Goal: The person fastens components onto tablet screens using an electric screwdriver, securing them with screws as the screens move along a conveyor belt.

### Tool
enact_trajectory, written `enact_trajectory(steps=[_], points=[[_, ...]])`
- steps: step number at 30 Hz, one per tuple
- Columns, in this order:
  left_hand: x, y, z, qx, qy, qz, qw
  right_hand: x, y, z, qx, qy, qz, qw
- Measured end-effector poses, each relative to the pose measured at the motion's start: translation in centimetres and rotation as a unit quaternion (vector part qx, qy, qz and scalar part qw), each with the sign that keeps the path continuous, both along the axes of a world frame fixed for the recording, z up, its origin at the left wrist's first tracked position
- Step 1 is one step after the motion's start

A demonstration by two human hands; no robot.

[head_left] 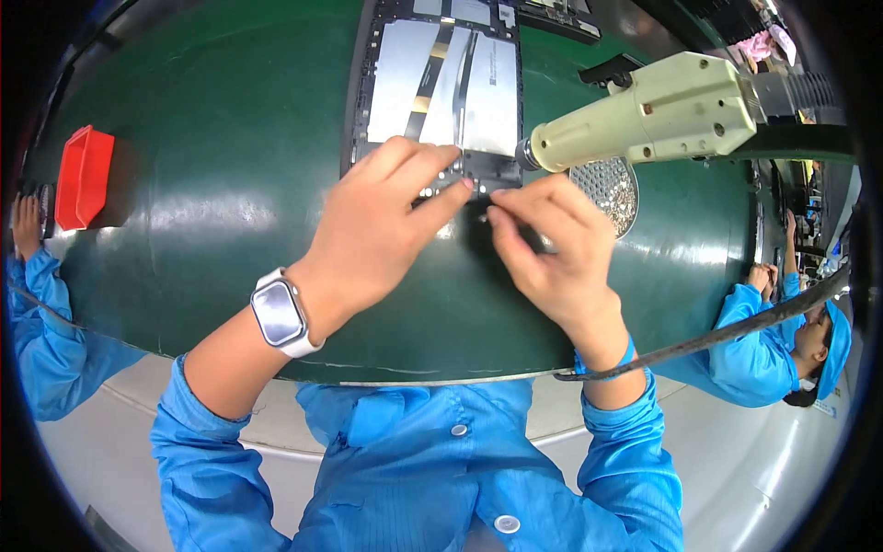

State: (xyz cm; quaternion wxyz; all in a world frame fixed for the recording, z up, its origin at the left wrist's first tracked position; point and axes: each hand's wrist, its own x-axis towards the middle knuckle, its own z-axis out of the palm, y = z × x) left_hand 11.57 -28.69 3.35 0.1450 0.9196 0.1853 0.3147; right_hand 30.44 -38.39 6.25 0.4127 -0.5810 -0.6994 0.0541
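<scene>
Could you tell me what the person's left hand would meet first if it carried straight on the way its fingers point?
The left hand points up and right; its fingertips already rest on the opened tablet's lower edge. Further on, it would probably meet the cream electric screwdriver's nose, though depth is unclear.

The left hand (pixel 377 230) and right hand (pixel 552 248) cover the near edge of the opened tablet (pixel 441 83), whose far end the picture's top cuts off. Whatever the fingertips (pixel 492 213) pinch is too small to tell, perhaps a screw.
</scene>
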Motion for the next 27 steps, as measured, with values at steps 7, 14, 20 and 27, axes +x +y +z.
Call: enact_trajectory(steps=[7,14,20,27], points=[[-0.6,0.0,0.3,-0.040,-0.036,-0.010,0.998,-0.9,0.7,-0.9,-0.040,-0.064,0.012,0.997],[-0.5,0.4,0.5,-0.075,-0.069,-0.012,0.995,-0.7,0.9,-1.2,-0.025,-0.087,0.029,0.995],[-0.5,0.4,0.6,-0.079,-0.066,-0.012,0.995,-0.8,0.8,-1.5,-0.014,-0.097,0.030,0.995],[-0.6,0.4,0.8,-0.080,-0.059,-0.015,0.995,-0.9,0.9,-1.4,-0.015,-0.092,0.024,0.995]])
